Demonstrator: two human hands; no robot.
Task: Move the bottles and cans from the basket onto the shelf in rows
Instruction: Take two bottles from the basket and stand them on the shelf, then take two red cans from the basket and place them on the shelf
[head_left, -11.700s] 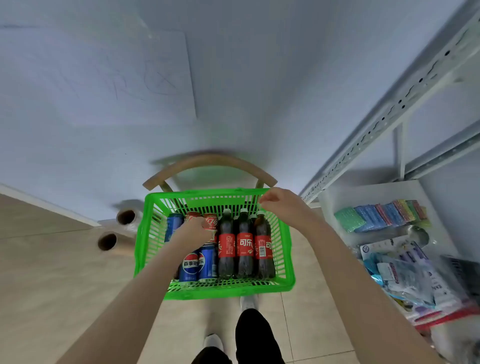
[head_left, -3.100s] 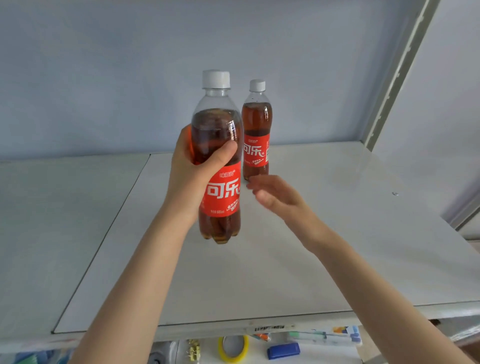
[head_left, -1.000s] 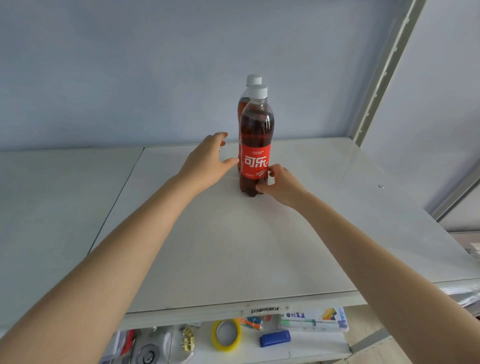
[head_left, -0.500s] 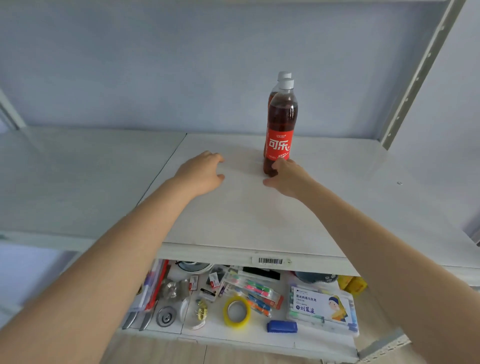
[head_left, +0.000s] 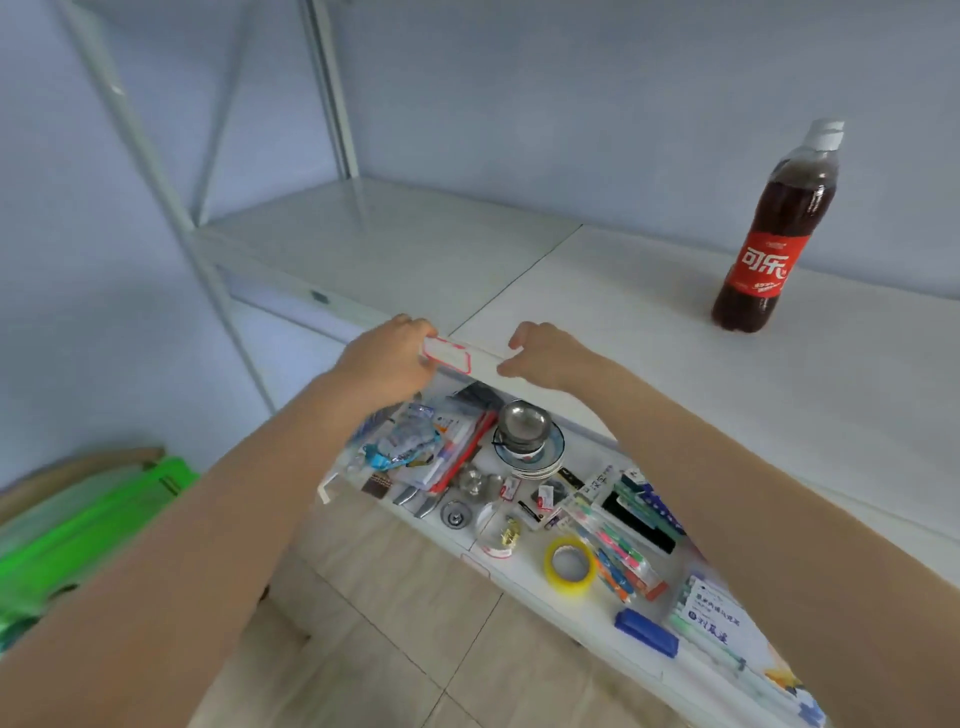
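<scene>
In the head view, the step in hand looks like the gap between two placings. Both hands are empty at the front lip of the shelf (head_left: 649, 322), and the view leans toward the lower left of the frame. There the green basket (head_left: 93, 525) shows as a blurred corner, with its contents out of sight. One cola bottle (head_left: 774, 228) stands upright on the shelf at the upper right, well apart from both hands. Its white cap looks doubled, so another bottle may stand behind it, but that cannot be told.

The next move probably calls for a reach down and left into the basket for another bottle or can. That would then be set just beside the standing bottle to carry the row along.

The left hand (head_left: 387, 358), at centre frame, has its fingers loosely curled and holds nothing. Its fingertips lie at a red-bordered label (head_left: 447, 354) on the shelf lip, though contact cannot be told. The right hand (head_left: 550, 353), just right of it, is also loosely curled and empty. It hovers over the same lip.

Below them a lower shelf carries a metal bowl (head_left: 522, 426) on plates, a yellow tape roll (head_left: 570, 565) and packets of pens.
</scene>
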